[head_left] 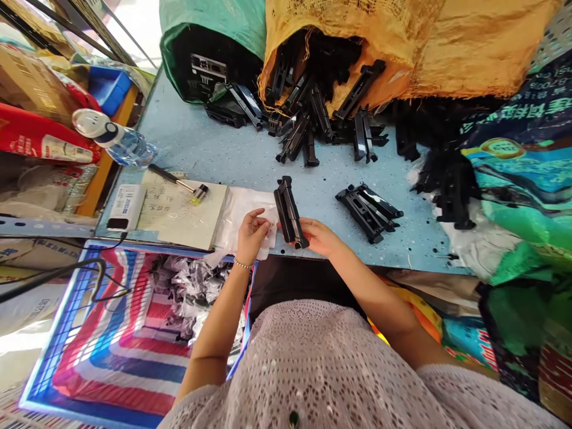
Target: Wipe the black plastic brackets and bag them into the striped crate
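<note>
My right hand grips the lower end of a long black plastic part near the table's front edge. Just left of it, my left hand has its fingers bent together at the edge of thin clear plastic bags; whether it pinches a bag is too small to tell. A small stack of similar black parts lies on the blue table to the right. More black parts spill from an orange sack at the back.
A green sack stands back left. Left are a notebook, a roller tool, a white box and a bottle. A blue crate with wrapped pieces sits below; bulky bags crowd the right.
</note>
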{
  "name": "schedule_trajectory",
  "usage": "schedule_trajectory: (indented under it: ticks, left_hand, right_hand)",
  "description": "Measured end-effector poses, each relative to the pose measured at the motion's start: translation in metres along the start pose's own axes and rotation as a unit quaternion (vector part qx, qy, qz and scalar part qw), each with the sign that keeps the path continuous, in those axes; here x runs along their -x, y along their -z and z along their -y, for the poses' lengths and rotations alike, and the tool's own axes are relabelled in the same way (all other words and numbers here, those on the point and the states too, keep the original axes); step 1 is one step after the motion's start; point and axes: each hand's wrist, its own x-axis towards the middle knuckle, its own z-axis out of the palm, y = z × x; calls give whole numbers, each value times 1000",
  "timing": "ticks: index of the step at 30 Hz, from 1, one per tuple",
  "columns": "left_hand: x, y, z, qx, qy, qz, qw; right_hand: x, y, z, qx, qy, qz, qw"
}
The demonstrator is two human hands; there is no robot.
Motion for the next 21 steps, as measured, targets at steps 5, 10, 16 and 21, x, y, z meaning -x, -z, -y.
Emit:
schedule_trajectory:
  ticks: [5, 10, 16, 21]
  left_hand:
    - [-1, 0, 2, 26, 3, 11, 1000]
    - [0, 2, -1, 34, 17, 11, 999]
    - [7, 16, -19, -65, -102, -41, 992]
    - [13, 22, -38, -418, -207, -6, 885]
  right_hand:
    - [-4, -4, -18, 7, -2, 19, 1000]
    - [-16, -9, -22, 11, 35, 6, 999]
    - [-9, 0, -16, -7, 16, 0, 1000]
    - [0, 6, -17, -4, 29, -13, 999]
